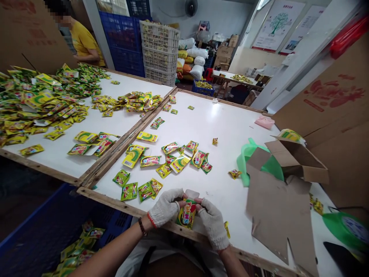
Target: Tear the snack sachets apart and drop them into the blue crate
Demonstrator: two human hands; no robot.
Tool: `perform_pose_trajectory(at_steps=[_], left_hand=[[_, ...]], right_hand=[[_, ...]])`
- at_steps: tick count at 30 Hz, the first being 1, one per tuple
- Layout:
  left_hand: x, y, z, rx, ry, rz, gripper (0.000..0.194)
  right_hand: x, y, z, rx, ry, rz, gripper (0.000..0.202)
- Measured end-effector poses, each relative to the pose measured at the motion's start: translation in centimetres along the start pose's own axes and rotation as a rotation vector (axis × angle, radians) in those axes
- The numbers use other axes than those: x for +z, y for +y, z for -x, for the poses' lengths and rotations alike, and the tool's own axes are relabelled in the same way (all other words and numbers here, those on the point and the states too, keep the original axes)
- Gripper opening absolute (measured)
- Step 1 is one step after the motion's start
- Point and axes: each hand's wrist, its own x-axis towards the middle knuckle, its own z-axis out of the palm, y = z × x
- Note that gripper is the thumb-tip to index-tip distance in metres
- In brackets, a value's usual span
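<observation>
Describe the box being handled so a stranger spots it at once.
Find the white table nearest the camera and go to its wooden near edge. There, the left hand and right hand hold a green-and-yellow box. Unlike the boxes and packets scattered beyond, it sits between two gloves.

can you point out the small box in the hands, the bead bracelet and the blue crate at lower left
Small box (187,215): head view, on its printed front
Bead bracelet (142,226): head view, on its beads
Blue crate (37,221): head view, on its wall
</observation>
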Motion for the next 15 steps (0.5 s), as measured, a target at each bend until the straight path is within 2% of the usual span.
perform_pose_trajectory(at_steps=[3, 6, 8, 9, 11, 12, 15], left_hand=[[-0.3, 0.8, -0.4, 0.072, -0.051, -0.135, 0.014], [-0.3, 1.0, -0.9, 0.018, -0.060, -0.066, 0.011], [-0.4, 0.9, -1.1, -0.023, -0.046, -0.032, 0.024], [-0.5, 0.8, -1.1, -0.029, -0.038, -0.060, 0.024], [-0.8, 1.0, -1.2, -0.009, -0.052, -0.169, 0.011], [-1.0, 1.2, -1.3, 0.007, -0.075, -0.215, 0.012], [-1.4, 1.9, -1.9, 0.018, -0.145, -0.264, 0.020]], right_hand=[[-0.2, -0.9, -0.7, -0.035, -0.059, 0.008, 0.024], [-0.2, -1.6, -1.2, -0.041, -0.081, -0.015, 0.028], [-0.3, -2.0, -1.3, -0.073, -0.084, 0.046, 0.030], [-0.3, -2.1, -1.3, -0.102, -0.096, 0.098, 0.027], [-0.3, -2.4, -1.3, -0.152, -0.124, 0.185, 0.023], [-0.4, -2.6, -1.3, -0.159, -0.143, 0.210, 0.024], [-0.4, -3.1, -1.6, -0.104, -0.165, 0.219, 0.026]])
